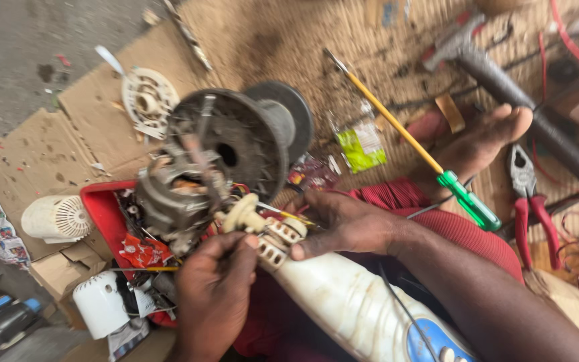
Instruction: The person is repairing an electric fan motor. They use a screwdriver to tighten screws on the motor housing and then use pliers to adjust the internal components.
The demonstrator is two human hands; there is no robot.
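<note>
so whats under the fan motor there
Under the fan motor sits a red tray holding wires and red wrappers. The tray's floor beneath the motor is covered. The left hand and right hand grip the cream neck joint beside it.

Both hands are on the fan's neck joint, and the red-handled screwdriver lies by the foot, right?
Not quite: the head view shows the screwdriver has a green handle. It does lie by the foot, and the left hand and right hand are on the neck joint.
</note>
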